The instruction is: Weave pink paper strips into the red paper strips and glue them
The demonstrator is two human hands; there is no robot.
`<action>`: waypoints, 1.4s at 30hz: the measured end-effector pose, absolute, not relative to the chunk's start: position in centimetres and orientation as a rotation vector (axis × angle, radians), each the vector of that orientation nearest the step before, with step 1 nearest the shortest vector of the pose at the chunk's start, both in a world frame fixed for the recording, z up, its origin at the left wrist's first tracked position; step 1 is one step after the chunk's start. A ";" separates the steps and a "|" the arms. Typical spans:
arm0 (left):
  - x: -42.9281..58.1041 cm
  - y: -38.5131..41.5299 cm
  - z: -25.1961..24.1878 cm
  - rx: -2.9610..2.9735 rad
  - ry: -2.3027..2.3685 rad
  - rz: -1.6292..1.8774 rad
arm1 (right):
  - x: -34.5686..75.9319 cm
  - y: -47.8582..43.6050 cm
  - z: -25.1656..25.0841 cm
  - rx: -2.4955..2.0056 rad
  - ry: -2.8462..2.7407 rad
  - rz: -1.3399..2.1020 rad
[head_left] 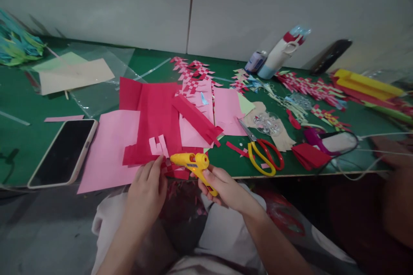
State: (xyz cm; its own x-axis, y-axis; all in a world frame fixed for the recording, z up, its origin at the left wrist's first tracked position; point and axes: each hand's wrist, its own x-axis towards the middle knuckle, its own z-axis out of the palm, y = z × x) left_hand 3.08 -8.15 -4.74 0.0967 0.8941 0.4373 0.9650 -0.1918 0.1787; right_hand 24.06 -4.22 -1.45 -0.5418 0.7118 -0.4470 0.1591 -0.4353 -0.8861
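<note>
My right hand (224, 187) is wrapped round the handle of a yellow hot glue gun (192, 160). The gun's nozzle points left, close to the fingertips of my left hand (146, 187). Those fingers are bent together on a small woven piece of red and pink paper strips (158, 147) by the table's front edge; part of the piece is hidden under them. Beneath it lie red paper sheets (158, 107) and a large pink sheet (111, 150). A folded red paper strip (196, 118) lies just beyond the gun.
A phone (63, 152) lies at the left. To the right are scissors (264, 154) with red and yellow handles, red paper (311, 156) and white cables (358, 176). Woven paper pieces (193, 73), a bottle (280, 56) and a can (255, 61) are along the back.
</note>
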 end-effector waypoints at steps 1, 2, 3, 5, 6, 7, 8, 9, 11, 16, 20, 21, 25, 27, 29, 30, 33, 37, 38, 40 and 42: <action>3.1 -8.1 -4.7 -2.206 -1.890 -0.706 | 24.1 -4.3 -1.6 -1.253 -1.393 2.033; 3.1 -8.1 -4.7 -2.206 -1.890 -0.717 | 24.2 -4.3 -1.7 -1.276 -1.394 2.025; 3.1 -8.1 -4.7 -2.208 -1.890 -0.725 | 24.3 -4.3 -1.8 -1.296 -1.396 2.014; 3.1 -8.1 -4.7 -2.214 -1.891 -0.731 | 24.3 -4.4 -2.0 -1.318 -1.391 2.001; 3.1 -8.1 -4.7 -2.218 -1.891 -0.730 | 24.3 -4.4 -2.0 -1.317 -1.385 2.004; 3.1 -8.1 -4.8 -2.219 -1.892 -0.728 | 24.3 -4.3 -1.9 -1.311 -1.377 2.010; 3.1 -8.1 -4.8 -2.217 -1.891 -0.726 | 24.2 -4.3 -1.9 -1.304 -1.370 2.017; 3.0 -8.1 -4.8 -2.216 -1.890 -0.723 | 24.2 -4.3 -1.8 -1.299 -1.364 2.019; 3.0 -8.2 -4.9 -2.215 -1.881 -0.724 | 24.1 -4.3 -1.6 -1.287 -1.361 2.023; 3.0 -8.2 -5.0 -2.216 -1.881 -0.711 | 24.1 -4.2 -1.6 -1.270 -1.384 2.020; 3.0 -8.1 -4.9 -2.217 -1.873 -0.718 | 24.1 -4.1 -1.6 -1.260 -1.393 2.013; 3.1 -8.1 -4.9 -2.217 -1.873 -0.718 | 24.0 -4.1 -1.6 -1.258 -1.392 2.011; 3.1 -8.1 -4.8 -2.215 -1.853 -0.720 | 24.2 -4.1 -1.5 -1.279 -1.398 1.997; 3.1 -8.2 -4.8 -2.217 -1.861 -0.716 | 24.4 -4.2 -1.4 -1.295 -1.434 1.981; 3.0 -8.2 -4.9 -2.230 -1.887 -0.706 | 24.6 -4.2 -1.4 -1.291 -1.470 1.980; 3.0 -8.3 -5.0 -2.236 -1.896 -0.704 | 24.6 -4.2 -1.4 -1.281 -1.477 1.989; 3.0 -8.3 -5.0 -2.238 -1.893 -0.711 | 24.5 -4.2 -1.4 -1.257 -1.486 2.004; 3.0 -8.3 -5.0 -2.229 -1.869 -0.714 | 24.1 -4.0 -1.4 -1.261 -1.499 1.969; 3.0 -8.3 -5.0 -2.230 -1.869 -0.712 | 24.1 -4.0 -1.4 -1.263 -1.489 1.967; 3.1 -8.3 -5.1 -2.231 -1.883 -0.709 | 24.1 -4.0 -1.5 -1.267 -1.468 1.974; 3.1 -8.3 -5.2 -2.246 -1.906 -0.705 | 24.2 -4.1 -1.6 -1.276 -1.474 1.974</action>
